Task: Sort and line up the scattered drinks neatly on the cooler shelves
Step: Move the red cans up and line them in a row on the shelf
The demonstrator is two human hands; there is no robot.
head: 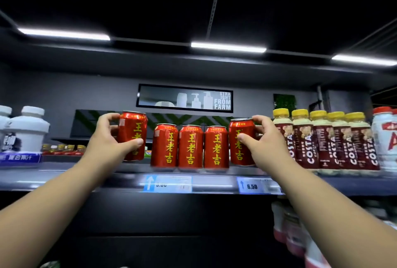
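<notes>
Left hand [107, 138] fingers are clamped on a can [132, 135]; right hand [261, 143] likewise at 3 o'clock. Cans judged rigid, slick, dentable; mid-body grip advised.

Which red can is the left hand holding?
The left hand holds the leftmost red can, lifted higher and set apart by a gap from the three standing cans.

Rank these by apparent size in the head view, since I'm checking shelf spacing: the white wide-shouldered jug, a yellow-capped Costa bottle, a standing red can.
1. White wide-shouldered plastic jug, broadest, though near the distorted edge.
2. Yellow-capped brown Costa coffee bottle, taller than the cans.
3. Red metal can with yellow characters, standing on the shelf, smallest.
</notes>
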